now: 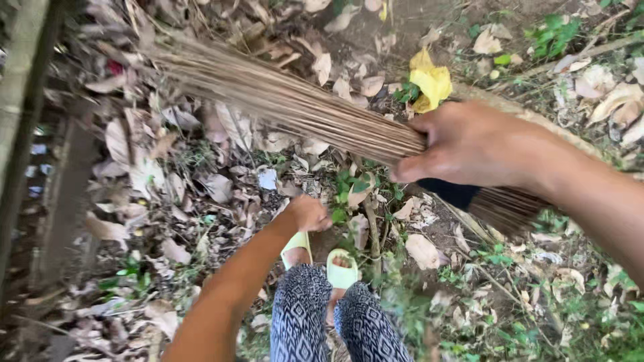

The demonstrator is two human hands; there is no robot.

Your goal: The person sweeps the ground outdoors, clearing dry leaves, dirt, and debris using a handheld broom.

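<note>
My right hand (473,144) grips a bundle broom of thin brown sticks (288,104) near its bound dark end, and the bristles fan out to the upper left over dry leaves. My left hand (305,213) is low near the ground, fingers curled down among dry leaves and small green weeds (349,191); what it holds, if anything, is hidden. Below are my legs in black-and-white patterned trousers (335,322) and pale green slippers (341,271).
Dry brown leaves (168,174) cover the soil. A crumpled yellow leaf (431,82) lies beyond the broom. A grey post or plank (27,100) runs along the left edge. Green weeds grow at the lower right and upper right.
</note>
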